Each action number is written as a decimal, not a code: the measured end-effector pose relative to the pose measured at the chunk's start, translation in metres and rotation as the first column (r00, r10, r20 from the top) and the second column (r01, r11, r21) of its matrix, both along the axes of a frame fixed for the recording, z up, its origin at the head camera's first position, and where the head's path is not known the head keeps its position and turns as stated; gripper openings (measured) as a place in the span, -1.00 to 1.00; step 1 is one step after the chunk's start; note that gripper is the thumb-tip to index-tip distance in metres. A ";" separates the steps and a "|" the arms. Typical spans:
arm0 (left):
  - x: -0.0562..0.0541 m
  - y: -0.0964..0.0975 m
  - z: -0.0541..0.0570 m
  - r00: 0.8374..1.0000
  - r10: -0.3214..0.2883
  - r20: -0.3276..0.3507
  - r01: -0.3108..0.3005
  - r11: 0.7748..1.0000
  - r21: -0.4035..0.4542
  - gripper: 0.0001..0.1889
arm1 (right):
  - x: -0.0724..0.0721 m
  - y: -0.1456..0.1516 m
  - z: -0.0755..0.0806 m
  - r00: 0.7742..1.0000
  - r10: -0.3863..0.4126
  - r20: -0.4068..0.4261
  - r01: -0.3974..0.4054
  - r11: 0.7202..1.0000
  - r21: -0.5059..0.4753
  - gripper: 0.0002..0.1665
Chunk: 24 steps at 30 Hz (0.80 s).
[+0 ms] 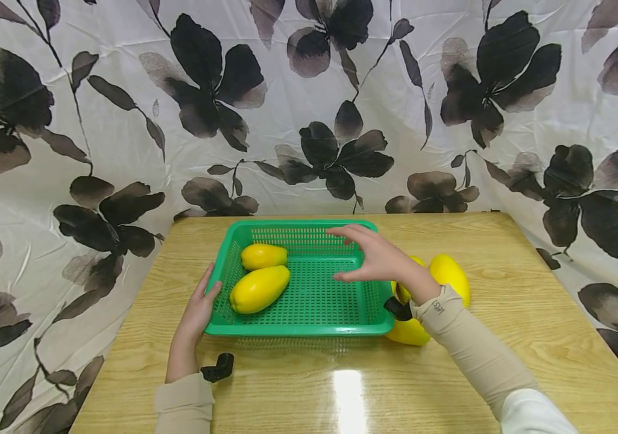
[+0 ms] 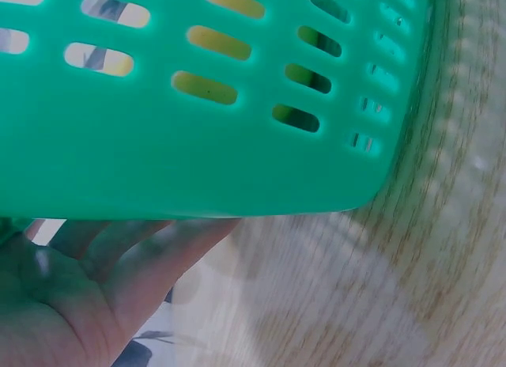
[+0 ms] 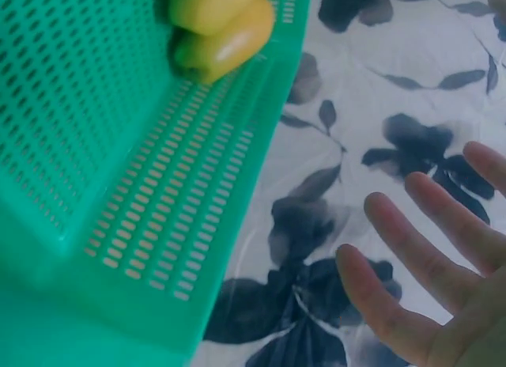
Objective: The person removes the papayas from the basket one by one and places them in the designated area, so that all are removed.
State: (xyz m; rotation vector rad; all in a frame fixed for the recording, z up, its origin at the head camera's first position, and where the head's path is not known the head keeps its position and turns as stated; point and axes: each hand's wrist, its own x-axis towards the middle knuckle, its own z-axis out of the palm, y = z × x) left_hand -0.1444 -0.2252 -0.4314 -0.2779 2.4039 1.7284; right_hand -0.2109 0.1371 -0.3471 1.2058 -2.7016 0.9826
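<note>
A green plastic basket [image 1: 300,331] with slotted walls stands on the wooden table. Two yellow papayas lie inside at its left: a larger one [image 1: 260,290] in front and a smaller one [image 1: 263,257] behind. My left hand [image 1: 198,310] rests against the basket's left side, its fingers extended along the outside and the thumb at the rim. Over the basket's right half hangs my right hand [image 1: 376,256], fingers spread and holding nothing. In the right wrist view the spread fingers [image 3: 423,260] are apart from the basket wall [image 3: 170,201].
Several more yellow fruits lie on the table right of the basket, one [image 1: 451,278] farther back and another [image 1: 410,333] by the near right corner. My right forearm partly hides them. A floral cloth [image 1: 287,102] hangs behind the table [image 1: 276,386].
</note>
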 end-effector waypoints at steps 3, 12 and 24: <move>-0.002 0.001 0.000 1.000 -0.005 -0.002 0.005 1.000 0.006 -0.42 | -0.009 -0.011 0.001 1.000 0.015 -0.007 -0.015 1.000 0.006 -0.08; -0.003 0.002 -0.001 1.000 -0.010 -0.008 0.010 1.000 -0.004 -0.40 | -0.029 -0.053 0.001 0.992 0.117 0.055 -0.118 0.993 0.009 -0.12; -0.003 -0.001 -0.002 1.000 -0.012 -0.006 0.012 1.000 -0.007 -0.39 | -0.048 -0.102 -0.017 0.987 0.144 0.065 -0.152 0.979 0.137 -0.20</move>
